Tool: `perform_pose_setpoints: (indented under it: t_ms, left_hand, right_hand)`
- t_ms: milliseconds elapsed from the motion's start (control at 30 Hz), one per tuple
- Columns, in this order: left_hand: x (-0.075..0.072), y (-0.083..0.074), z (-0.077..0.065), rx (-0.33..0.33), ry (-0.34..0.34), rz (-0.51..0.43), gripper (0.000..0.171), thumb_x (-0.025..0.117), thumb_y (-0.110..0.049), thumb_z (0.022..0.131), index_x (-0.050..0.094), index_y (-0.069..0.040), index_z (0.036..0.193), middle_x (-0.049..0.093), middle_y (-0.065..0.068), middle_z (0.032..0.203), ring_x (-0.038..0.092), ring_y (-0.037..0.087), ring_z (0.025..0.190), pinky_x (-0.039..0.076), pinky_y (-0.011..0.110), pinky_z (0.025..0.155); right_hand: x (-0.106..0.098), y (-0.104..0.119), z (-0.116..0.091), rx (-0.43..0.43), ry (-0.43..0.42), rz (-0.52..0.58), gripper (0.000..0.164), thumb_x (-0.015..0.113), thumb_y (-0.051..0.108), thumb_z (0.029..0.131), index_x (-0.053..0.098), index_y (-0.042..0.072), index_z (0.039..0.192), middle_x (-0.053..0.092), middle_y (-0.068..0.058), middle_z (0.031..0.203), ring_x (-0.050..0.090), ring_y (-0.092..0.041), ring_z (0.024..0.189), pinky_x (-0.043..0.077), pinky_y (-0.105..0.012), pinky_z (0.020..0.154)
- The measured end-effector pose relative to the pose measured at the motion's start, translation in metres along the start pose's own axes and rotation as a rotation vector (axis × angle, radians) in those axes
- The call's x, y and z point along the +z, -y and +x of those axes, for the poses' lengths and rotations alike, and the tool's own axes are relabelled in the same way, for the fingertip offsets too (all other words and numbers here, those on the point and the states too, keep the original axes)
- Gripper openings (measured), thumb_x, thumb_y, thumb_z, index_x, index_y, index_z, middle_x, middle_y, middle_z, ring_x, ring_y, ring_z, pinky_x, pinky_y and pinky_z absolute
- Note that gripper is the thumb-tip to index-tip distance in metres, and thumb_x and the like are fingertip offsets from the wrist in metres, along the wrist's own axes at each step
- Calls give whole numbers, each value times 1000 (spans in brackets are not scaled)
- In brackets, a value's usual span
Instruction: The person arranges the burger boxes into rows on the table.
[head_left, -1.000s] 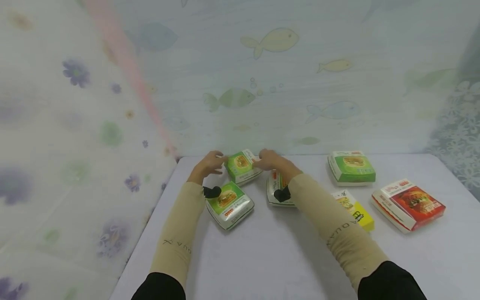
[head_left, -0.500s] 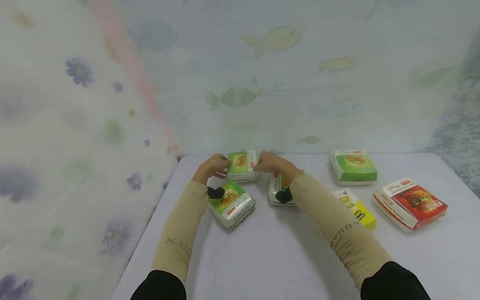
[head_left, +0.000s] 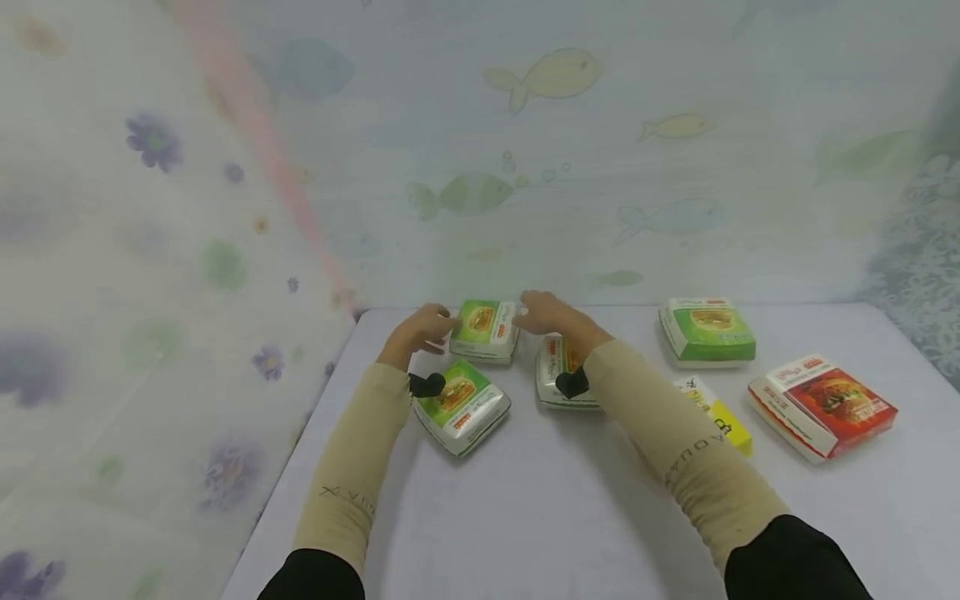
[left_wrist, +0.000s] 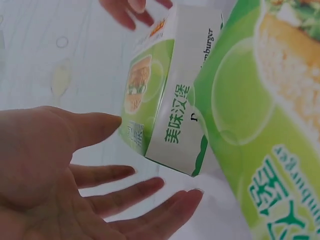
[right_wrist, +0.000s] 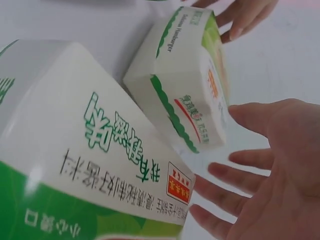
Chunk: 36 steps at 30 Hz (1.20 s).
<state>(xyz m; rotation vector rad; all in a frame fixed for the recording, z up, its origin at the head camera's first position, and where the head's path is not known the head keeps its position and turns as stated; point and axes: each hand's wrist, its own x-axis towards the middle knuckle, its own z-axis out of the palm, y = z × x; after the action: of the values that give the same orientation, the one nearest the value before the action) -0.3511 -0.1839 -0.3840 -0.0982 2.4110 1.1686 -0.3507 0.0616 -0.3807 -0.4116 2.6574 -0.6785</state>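
A green and white hamburger box point(head_left: 480, 330) lies near the table's back edge, between both hands. My left hand point(head_left: 417, 333) is at its left side. In the left wrist view the thumb tip reaches the box's edge, though contact is unclear, and the other fingers extend loosely. My right hand point(head_left: 553, 320) is at the box's right side, thumb tip close to it and fingers spread in the right wrist view. Below the left hand sits a second green hamburger box point(head_left: 465, 410), turned at an angle. Another hamburger box point(head_left: 553, 373) is partly hidden under the right wrist.
Farther right on the white table point(head_left: 510, 517) are a green box point(head_left: 711, 335), a red burger box point(head_left: 828, 404) and a yellow box point(head_left: 726, 423) partly covered by the right sleeve. A fish-patterned curtain point(head_left: 555, 167) hangs behind; a flowered one point(head_left: 150, 333) borders the left.
The back hamburger box, angled at first, has turned to lie nearly square to the table's back edge. My right hand has lifted slightly up and away from it. The other boxes have stayed put.
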Motion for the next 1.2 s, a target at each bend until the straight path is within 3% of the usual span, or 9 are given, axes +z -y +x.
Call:
perform_pose_setpoints:
  t_ms: [100,200,400,733,967,1100,1200]
  left_hand:
    - [1,0,-4,-8,6,2,63,53,-25,107,30,8,155,37,28,155,52,45,131,57,42,95]
    - [3,1,-5,-9,16,-44,61,54,-22,107,31,10,153,37,30,153,52,45,131,58,39,92]
    - [7,3,5,14,19,-112,51,54,-12,105,39,12,148,39,29,151,50,43,132,56,39,98]
    - [5,0,22,35,-36,-164,46,54,-13,106,45,8,146,44,26,148,52,40,131,51,46,105]
    - [5,-2,8,8,-62,-87,61,55,-22,106,33,9,152,37,28,154,50,43,134,54,44,101]
    - [11,-9,-6,-23,-16,-17,74,55,-25,106,17,12,157,27,30,161,52,46,132,54,44,100]
    - [18,-14,-9,-45,21,43,76,56,-27,105,16,11,157,30,29,159,55,45,128,55,44,98]
  right_hand:
    - [1,1,4,-19,12,15,70,50,31,107,21,-2,161,23,-21,167,19,-37,155,15,-49,126]
    - [3,3,5,-35,24,18,69,52,30,106,22,-2,160,24,-21,166,20,-37,155,15,-49,126]
    - [5,2,-1,-27,25,24,67,55,28,105,28,-3,157,34,-23,161,29,-39,151,23,-50,124]
    - [6,2,-6,-20,43,-43,62,56,29,102,39,-5,151,43,-24,155,38,-38,145,34,-49,119]
    - [3,-3,-4,-6,42,-26,66,57,33,103,35,-2,155,37,-23,159,33,-39,149,28,-52,121]
    - [0,-7,-2,-10,43,-25,69,54,35,105,30,-4,157,31,-24,162,27,-40,151,24,-52,123]
    - [-1,-13,1,14,52,-18,72,53,38,105,27,-4,158,27,-24,164,23,-40,153,20,-52,124]
